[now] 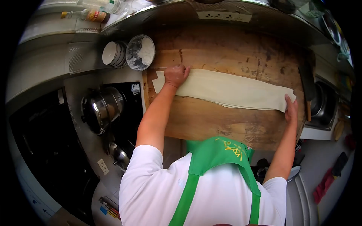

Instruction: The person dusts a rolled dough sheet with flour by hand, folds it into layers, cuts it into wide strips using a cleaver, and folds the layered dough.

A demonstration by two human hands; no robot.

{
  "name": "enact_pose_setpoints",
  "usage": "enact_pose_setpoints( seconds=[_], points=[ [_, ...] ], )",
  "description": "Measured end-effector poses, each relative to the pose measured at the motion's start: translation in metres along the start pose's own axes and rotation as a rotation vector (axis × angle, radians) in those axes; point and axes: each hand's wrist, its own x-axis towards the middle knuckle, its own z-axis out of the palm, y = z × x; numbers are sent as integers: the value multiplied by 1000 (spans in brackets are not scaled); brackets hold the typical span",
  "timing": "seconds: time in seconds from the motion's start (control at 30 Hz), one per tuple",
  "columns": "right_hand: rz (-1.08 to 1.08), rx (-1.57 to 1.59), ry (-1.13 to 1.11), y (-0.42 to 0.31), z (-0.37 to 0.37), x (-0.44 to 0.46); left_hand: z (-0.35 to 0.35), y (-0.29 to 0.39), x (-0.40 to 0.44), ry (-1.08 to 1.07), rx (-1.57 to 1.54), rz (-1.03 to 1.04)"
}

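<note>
A long, folded sheet of pale dough (230, 88) lies across the wooden board (226, 126), its layers showing along the near edge. My left hand (176, 75) is closed over the dough near its left end, fingers curled. At the far right end, my right hand (291, 108) pinches the dough's corner between thumb and fingers. The undersides of both grips are hidden. Beyond my left hand stands a bowl of white flour (145, 52), with stacked white bowls (112, 54) beside it.
A dark, flat-bladed object (307, 83) lies along the board's right edge, before a sink (322, 103). Left of the board, a steel pot (102, 109) and a smaller lidded pan (120, 153) sit on a black stovetop. A socket strip (224, 16) runs along the back.
</note>
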Motion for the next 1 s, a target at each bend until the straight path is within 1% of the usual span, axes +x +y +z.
enact_pose_setpoints(
  seconds=[0.07, 0.13, 0.2, 0.27, 0.3, 0.33, 0.4, 0.47, 0.5, 0.53, 0.6, 0.7, 0.77, 0.8, 0.87, 0.9, 0.93, 0.97, 1.0],
  points=[
    [13, -37, 33, -8, 7, -1, 4, -7, -11, 10, 45, -53],
    [11, -40, -14, -10, 14, 1, 4, -13, -25, 13, 72, -94],
    [20, -52, -11, -11, 6, -5, 3, -14, -39, -41, 115, -194],
    [112, -132, -18, -5, 2, -13, 3, -16, -56, -81, 108, -171],
    [120, -99, 7, 1, -4, -27, -2, -13, -63, -134, 74, -182],
    [120, -60, 18, 10, -5, -34, -6, -9, -69, -137, 53, -171],
    [88, -65, 54, 18, -4, -52, -17, -12, -80, -359, 75, -243],
    [105, -18, 93, 20, -7, -66, -17, -21, -82, -361, 47, -228],
    [107, -83, 83, 23, -16, -61, -14, -24, -83, -361, 23, -212],
    [113, -87, 99, 18, -16, -55, -15, -25, -78, -370, 10, -204],
    [89, -197, 70, -4, -11, -41, -15, -25, -55, -411, 74, -185],
    [40, -207, 49, -25, 9, -20, -4, -37, -36, -428, 108, -204],
    [22, -201, 47, -30, 19, -18, -5, -36, -23, -363, 148, -250],
    [9, -209, 65, -29, 21, -19, -3, -34, -22, -364, 135, -239],
    [-3, -221, 101, -21, 16, -20, -6, -22, -25, -177, 116, -203],
    [-82, -223, 150, -14, 13, -22, -9, -13, -25, -254, 67, -206],
    [-161, -226, 198, -4, 7, -22, -17, 4, -19, -259, 52, -196],
    [-247, -311, 324, 10, -4, -19, -24, 25, -13, -135, -86, -92],
    [-245, -319, 331, 6, -1, -25, -26, 46, -13, -9, -219, 9]
  ],
)
